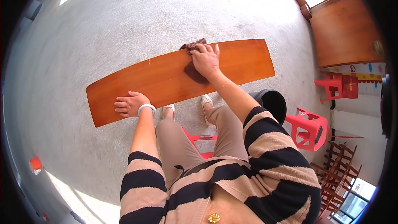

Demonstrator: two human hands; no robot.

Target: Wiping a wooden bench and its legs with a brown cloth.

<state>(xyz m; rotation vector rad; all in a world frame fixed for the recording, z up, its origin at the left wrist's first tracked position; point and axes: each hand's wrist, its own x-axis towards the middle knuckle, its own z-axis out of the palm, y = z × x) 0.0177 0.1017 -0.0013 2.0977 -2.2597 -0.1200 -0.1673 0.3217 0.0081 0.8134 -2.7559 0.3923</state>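
Observation:
A long, varnished wooden board [161,77], slightly bowed in this view, stretches across in front of me above my feet. My left hand [133,104] lies flat near its left end, fingers spread, with a pale bangle [146,109] at the wrist. Farther along the board, my right hand [205,59] presses a dark brown cloth [196,74] onto the surface. Part of the cloth bunches up at the far edge by my fingertips; another part shows under the wrist. The board's supports are hidden.
A black bucket [273,102] stands close to my right forearm. Beyond it are pink plastic stools [306,130] and stacked wooden chairs [337,168] along the right wall. A wooden door [345,31] is at upper right. A pink seat [202,138] shows between my legs.

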